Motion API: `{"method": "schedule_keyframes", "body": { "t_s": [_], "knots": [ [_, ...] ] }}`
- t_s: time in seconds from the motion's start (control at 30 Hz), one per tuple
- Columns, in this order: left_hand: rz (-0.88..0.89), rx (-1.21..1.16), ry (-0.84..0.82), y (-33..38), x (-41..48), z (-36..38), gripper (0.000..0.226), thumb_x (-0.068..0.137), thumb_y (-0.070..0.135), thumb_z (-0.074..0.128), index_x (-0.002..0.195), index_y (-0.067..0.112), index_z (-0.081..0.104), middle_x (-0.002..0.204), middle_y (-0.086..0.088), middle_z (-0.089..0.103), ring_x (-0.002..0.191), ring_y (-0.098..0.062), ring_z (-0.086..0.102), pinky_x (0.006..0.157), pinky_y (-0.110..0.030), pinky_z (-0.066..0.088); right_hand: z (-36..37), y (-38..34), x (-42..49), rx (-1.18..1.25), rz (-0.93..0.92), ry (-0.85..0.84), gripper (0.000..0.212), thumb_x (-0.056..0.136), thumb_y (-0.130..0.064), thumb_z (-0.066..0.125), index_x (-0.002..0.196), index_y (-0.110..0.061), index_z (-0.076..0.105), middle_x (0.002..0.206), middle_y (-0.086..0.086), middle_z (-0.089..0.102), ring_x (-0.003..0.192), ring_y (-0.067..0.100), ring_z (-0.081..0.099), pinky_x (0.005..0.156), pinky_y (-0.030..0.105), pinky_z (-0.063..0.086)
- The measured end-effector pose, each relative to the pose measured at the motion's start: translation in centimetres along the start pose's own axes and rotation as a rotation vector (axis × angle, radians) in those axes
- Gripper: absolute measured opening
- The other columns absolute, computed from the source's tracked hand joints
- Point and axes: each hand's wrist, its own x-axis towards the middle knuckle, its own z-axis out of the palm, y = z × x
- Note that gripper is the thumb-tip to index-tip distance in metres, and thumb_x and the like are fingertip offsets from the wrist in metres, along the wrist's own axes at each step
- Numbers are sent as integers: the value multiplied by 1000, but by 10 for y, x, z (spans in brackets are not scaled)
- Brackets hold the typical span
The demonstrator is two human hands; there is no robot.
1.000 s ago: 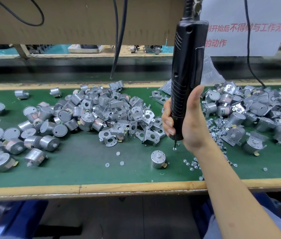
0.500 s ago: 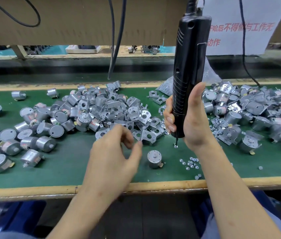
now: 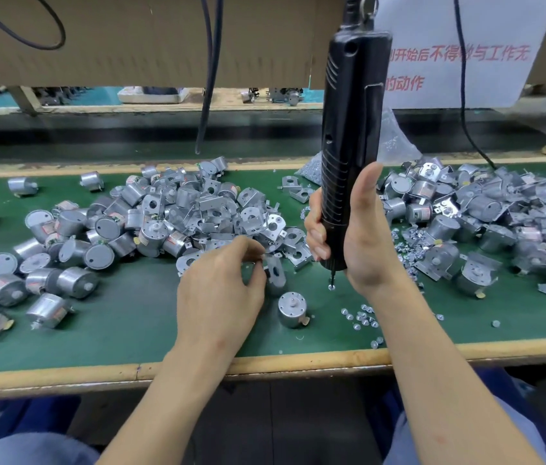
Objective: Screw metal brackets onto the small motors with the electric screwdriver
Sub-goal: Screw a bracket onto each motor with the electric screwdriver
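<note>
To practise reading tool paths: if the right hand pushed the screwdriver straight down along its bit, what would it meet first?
Most likely the bare green mat, the screw on the screwdriver bit touching first; the lone motor stands apart to the left. Depth is unclear.

This is a work station on a factory assembly line. The long worktop (image 3: 131,317) has a green mat and a wooden front edge. It carries loose heaps of identical small motors (image 3: 104,226), metal brackets (image 3: 218,213) and scattered screws (image 3: 360,315). An electric screwdriver (image 3: 348,129) has a cord and a hanging ring at its top. Behind runs a dark conveyor belt (image 3: 97,135), and above it hangs a printed notice (image 3: 499,75) with red Chinese characters.
</note>
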Motion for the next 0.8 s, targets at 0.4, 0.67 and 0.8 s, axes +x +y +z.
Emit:
{"method": "schedule_keyframes", "body": {
  "t_s": [0.4, 0.67, 0.8],
  "knots": [
    [85, 223, -210, -16, -1, -25, 19, 89, 28, 66, 103, 33, 78, 85, 8, 60, 93, -23, 51, 73, -35, 47, 7, 9, 1, 19, -1, 19, 82, 53, -100, 50, 60, -18, 53, 50, 0, 48, 39, 15, 40, 44, 22, 38],
    [72, 144, -370, -16, -14, -25, 47, 86, 58, 47, 125, 33, 58, 110, 17, 57, 110, -10, 48, 89, -29, 46, 6, 13, 2, 38, 13, 33, 80, 53, -99, 52, 59, -19, 55, 51, 1, 47, 39, 15, 40, 44, 23, 38],
    [136, 131, -496, -23, -14, -33, 46, 79, 64, 56, 113, 34, 51, 108, 23, 49, 107, -7, 43, 90, -26, 43, 4, 13, 2, 54, 12, 34, 78, 53, -99, 53, 59, -21, 56, 52, 2, 47, 40, 15, 40, 44, 23, 39]
  ]
}}
